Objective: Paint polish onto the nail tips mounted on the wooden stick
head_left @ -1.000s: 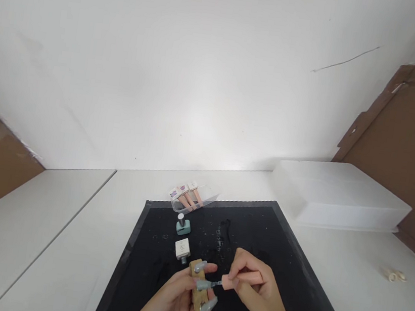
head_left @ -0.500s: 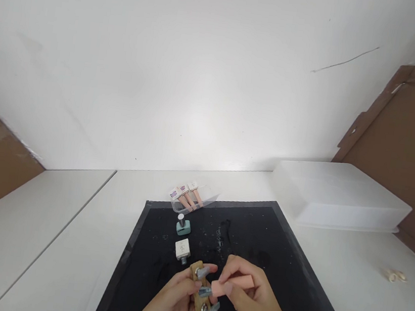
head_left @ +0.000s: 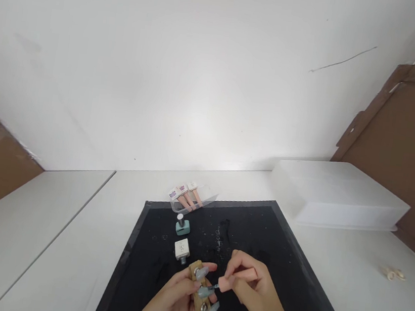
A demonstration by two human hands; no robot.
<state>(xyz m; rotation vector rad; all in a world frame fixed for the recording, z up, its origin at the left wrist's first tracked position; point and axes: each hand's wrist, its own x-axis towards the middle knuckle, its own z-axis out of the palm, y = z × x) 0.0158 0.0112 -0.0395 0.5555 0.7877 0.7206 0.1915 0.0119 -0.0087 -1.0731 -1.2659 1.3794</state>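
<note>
My left hand (head_left: 176,298) is closed around a wooden nail display stand (head_left: 200,305) that carries several false nails on metal studs. The second false nail (head_left: 205,292) from the top looks grey-blue; the others are a translucent grey. Between the fingertips of my right hand (head_left: 255,289) is a nail polish brush (head_left: 237,279) with a peach-pink handle. Its dark bristle tip reaches the second nail's outer end and seems to touch it. Just above the stand lies a white square polish bottle (head_left: 182,250), its neck pointing down. Beyond it stands a teal bottle (head_left: 182,227) with a white-topped cap.
A clear tray (head_left: 205,196) at the black mat's (head_left: 259,228) far edge holds several white bottles with peach caps. A white plastic bin (head_left: 343,196) rests at the right back. Small beige rings (head_left: 392,274) lie on the white table (head_left: 66,239) at right.
My right hand has drawn the brush slightly right along the nail, so more of its dark stem shows. The left hand and stand have barely moved.
</note>
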